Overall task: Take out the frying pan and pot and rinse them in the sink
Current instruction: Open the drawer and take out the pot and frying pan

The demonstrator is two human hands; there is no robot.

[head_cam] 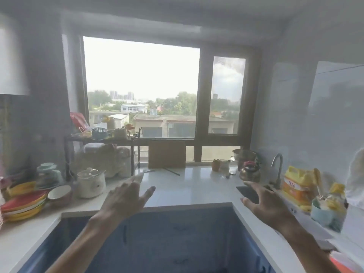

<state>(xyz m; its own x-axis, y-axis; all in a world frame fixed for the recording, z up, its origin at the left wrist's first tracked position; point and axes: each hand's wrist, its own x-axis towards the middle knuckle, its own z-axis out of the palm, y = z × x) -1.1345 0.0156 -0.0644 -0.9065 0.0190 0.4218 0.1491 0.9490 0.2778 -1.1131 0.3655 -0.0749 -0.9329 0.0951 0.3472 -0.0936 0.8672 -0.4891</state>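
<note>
The sink (248, 193) is showing as a dark corner at the right of the frame, set into the white counter (189, 186), with a curved tap (277, 170) standing just behind it; no frying pan or pot can be told apart in this blurred view. The right hand (266, 203) is reaching forward in front of the sink with its fingers spread and straight, holding nothing. The left hand (126, 200) is stretching out at the centre of the frame over the counter edge, fingers also spread and gripping nothing. Below both arms the blue cabinet fronts (177, 239) are filling the bottom of the frame. Right of the tap a yellow bag (297, 184) is standing on the counter, and a brass-coloured kettle (250, 172) is sitting just left of the tap. A brown board (167, 154) is leaning against the window (141, 85) at the centre. At the left a white lidded cooker (90, 183) is standing near a stack of coloured plates (23, 205), and a black shelf rack (102, 138) behind it is carrying bowls and jars.
</note>
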